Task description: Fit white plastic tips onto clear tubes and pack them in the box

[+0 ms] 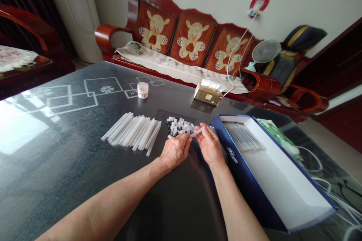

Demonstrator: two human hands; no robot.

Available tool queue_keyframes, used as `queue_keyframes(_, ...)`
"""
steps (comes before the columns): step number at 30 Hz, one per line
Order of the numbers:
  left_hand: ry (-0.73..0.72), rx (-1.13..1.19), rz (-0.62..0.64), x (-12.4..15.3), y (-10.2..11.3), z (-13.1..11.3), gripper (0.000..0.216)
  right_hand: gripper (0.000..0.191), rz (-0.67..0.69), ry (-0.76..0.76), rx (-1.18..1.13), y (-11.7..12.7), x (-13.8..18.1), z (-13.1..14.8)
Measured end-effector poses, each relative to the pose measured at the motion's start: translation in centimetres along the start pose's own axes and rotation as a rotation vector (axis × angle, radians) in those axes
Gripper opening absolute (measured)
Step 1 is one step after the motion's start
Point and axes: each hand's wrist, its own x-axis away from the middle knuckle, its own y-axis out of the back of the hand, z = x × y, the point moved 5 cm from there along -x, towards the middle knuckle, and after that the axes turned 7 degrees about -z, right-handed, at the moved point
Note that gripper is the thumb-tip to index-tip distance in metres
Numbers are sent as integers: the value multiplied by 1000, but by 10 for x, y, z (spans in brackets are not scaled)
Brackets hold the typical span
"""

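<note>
Over the dark table, my left hand (175, 151) is closed with its thumb and fingers pinched at the near end of a slim translucent tube that looks like a pen barrel (198, 131). My right hand (210, 146) has its fingers closed around the far end of that tube. Just behind my hands lies a pile of small white, clear and black pieces like pen caps (178, 126). A row of longer whitish tubes (134, 131) lies left of the pile. To the right, a blue box (249, 169) with a white inside holds a row of thin, pen-like sticks (243, 135).
A small white tub (143, 90) and a gold tissue box (208, 93) stand farther back on the table (113, 188). A green-and-white packet (278, 135) and white cables (336, 196) lie beyond the blue box. A wooden sofa (113, 37) stands behind the table.
</note>
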Motion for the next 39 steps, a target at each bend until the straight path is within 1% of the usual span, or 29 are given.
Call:
queue_keyframes(4, 7, -43, 6, 1, -1, 1, 25, 36, -54, 3, 9, 0, 2, -4)
queue_keyframes(12, 51, -145, 41, 3, 4, -4, 25, 39, -106, 25, 17, -1, 6, -6)
queue_keyframes(18, 45, -240, 53, 4, 2, -3, 27, 40, -150, 24, 20, -2, 8, -7)
queue_keyframes(27, 7, -304, 76, 5, 2, -4, 24, 41, -181, -23, 44, 3, 6, -10)
queue_keyframes(34, -40, -350, 82, 5, 0, -3, 24, 39, -188, -70, 45, 1, 8, -12)
queue_keyframes(37, -33, -335, 71, 5, 0, -4, 24, 39, -194, -33, 23, -1, 10, -9)
queue_keyframes(39, -29, -307, 50, 4, 0, -4, 25, 38, -173, 4, -7, -3, 11, -7)
